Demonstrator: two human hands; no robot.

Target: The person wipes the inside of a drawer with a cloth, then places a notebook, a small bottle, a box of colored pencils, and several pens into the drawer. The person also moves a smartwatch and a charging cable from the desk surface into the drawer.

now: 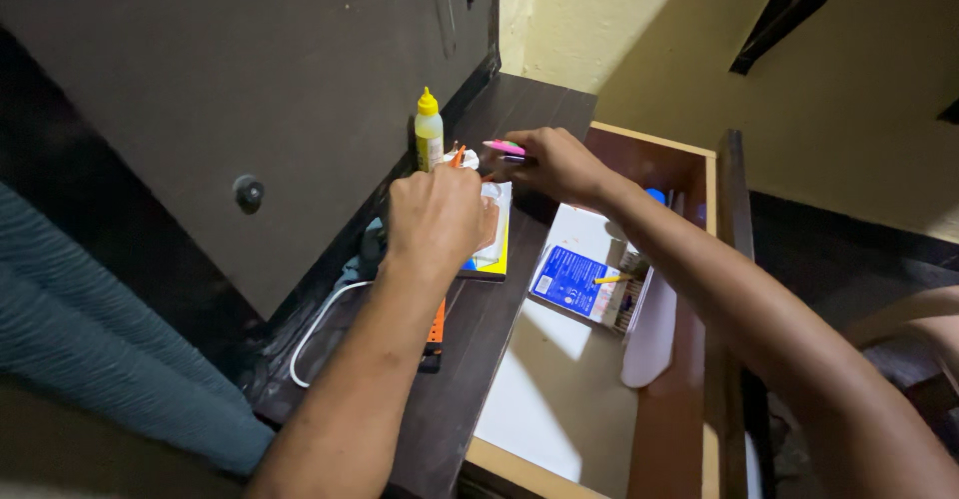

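L hand (437, 221) closed on small orange-tipped bits, exact grip unclear | R hand (559, 164) pinching pink pen (504, 147) | glue bottle (429, 131) upright, capped | drawer (689, 419) open, blue booklet (573, 281) inside | work looks mid-way

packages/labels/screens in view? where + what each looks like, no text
Yellow squeeze bottle: upright on the dark shelf by the wall, beside the left hand; yellow cap, pale label.
Blue packet: flat in the open drawer, under the right forearm; rectangular, blue with white print.
Flat yellow-edged pad: on the shelf under the left hand; white top, blue corner.
No screens or signs seen.
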